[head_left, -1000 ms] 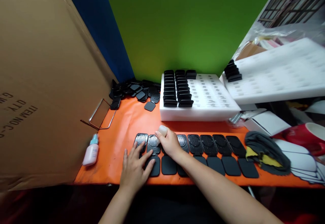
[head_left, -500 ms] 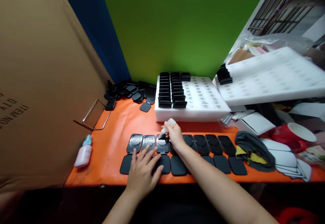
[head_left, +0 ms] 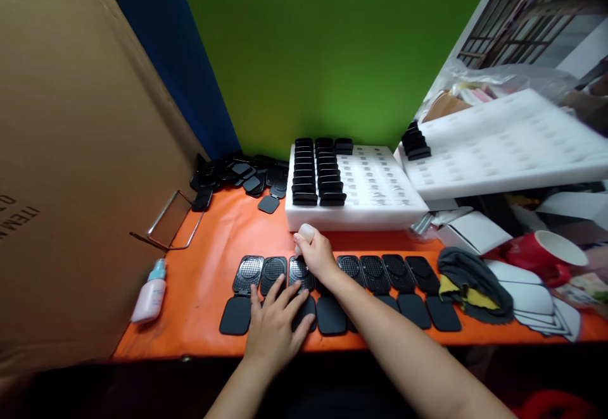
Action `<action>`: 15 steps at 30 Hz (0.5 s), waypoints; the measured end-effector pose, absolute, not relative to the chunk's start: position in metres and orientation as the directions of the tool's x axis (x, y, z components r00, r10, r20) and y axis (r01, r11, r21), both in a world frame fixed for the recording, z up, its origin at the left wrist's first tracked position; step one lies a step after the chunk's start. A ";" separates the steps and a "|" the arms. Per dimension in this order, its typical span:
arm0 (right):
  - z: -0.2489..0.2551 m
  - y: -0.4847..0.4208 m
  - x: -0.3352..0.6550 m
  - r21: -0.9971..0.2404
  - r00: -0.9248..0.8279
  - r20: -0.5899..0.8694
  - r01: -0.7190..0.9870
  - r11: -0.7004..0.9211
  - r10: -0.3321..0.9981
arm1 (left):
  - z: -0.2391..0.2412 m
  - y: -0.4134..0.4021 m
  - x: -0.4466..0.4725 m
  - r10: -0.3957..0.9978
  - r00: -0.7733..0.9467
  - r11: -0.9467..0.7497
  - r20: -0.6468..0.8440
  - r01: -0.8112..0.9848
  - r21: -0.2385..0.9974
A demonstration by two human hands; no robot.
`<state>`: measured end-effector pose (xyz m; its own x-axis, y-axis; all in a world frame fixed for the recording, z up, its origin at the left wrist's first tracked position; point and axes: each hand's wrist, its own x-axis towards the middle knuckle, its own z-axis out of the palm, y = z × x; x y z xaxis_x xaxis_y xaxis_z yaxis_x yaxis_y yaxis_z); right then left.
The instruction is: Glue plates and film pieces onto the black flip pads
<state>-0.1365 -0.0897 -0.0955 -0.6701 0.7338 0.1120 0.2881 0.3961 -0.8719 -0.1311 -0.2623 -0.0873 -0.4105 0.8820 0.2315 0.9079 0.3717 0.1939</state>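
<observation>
A row of opened black hinged cases (head_left: 380, 273) with gridded inner halves lies along the front of the orange table (head_left: 218, 242). My left hand (head_left: 278, 324) rests flat with fingers spread on the cases near the row's left end. My right hand (head_left: 316, 256) is closed round a small whitish bottle (head_left: 304, 234), its tip down on the gridded half of the third case (head_left: 300, 269).
A white foam tray (head_left: 380, 185) with several upright black cases stands behind, a second foam tray (head_left: 513, 147) at right. Loose black cases (head_left: 237, 172) are piled at back left. A pink bottle (head_left: 149, 295), wire stand (head_left: 171, 223), cardboard box (head_left: 71, 153), grey cloth (head_left: 475, 280) and red mug (head_left: 546, 254) surround.
My right hand with the bottle moved one case to the right along the row, and my left hand shifted right after it. The view drifted left.
</observation>
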 end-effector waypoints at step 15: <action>-0.100 -0.089 -0.097 -0.981 -0.630 -0.047 0.174 0.082 0.775 | -0.080 -0.257 -0.125 0.876 -0.455 0.418 0.161 0.882 0.219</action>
